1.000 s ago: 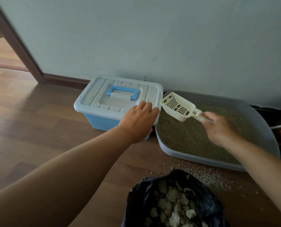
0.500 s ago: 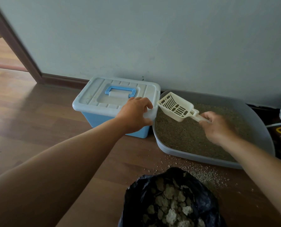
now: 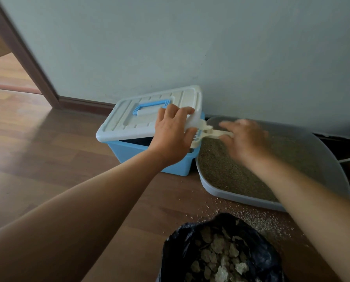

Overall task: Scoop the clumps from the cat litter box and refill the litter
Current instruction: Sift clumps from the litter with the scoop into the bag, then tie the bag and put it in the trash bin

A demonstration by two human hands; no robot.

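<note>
Wood floor, frame ctr: left grip holds bin lid tilted up; right grip, blurred, holds scoop.

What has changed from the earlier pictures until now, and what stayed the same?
The left hand took hold of the lid and raised its right side, so the blue box is now open. The right hand moved the scoop left and down, to the gap. The litter box, black bag and spilled grains stayed.
</note>
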